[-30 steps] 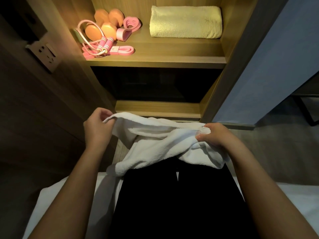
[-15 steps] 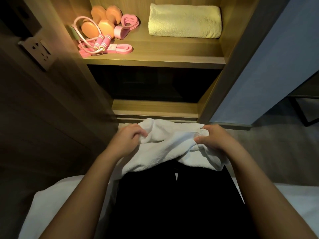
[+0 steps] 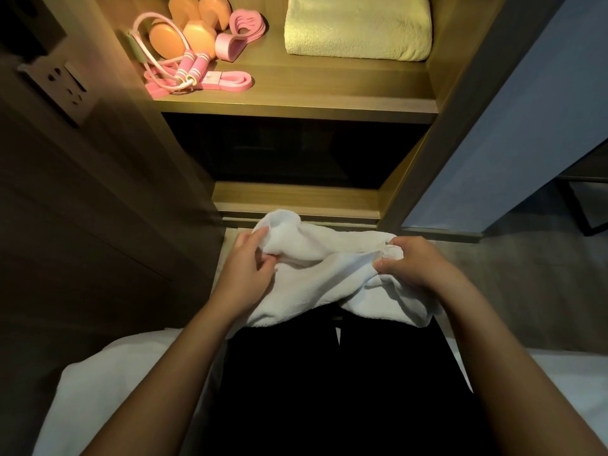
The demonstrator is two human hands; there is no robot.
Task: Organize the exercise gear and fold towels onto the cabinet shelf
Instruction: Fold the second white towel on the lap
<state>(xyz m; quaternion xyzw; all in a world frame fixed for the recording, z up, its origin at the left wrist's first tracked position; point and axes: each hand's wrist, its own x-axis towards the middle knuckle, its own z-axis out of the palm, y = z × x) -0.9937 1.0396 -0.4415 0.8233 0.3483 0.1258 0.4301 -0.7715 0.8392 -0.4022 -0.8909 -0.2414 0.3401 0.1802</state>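
Nearest, the person sits on white bedding, and the white towel lies bunched over the dark lap, just short of the cabinet's foot. The left hand pinches a fold at the towel's left end between thumb and fingers. The right hand has its fingers curled round a gathered edge on the right. The towel looks light, soft and floppy, so I'd expect it to sag wherever unsupported. The corners, drawn taut, seem the best hold. Farther off, the lit cabinet shelf carries orange dumbbells and a skipping rope at left and a folded yellow towel at right.
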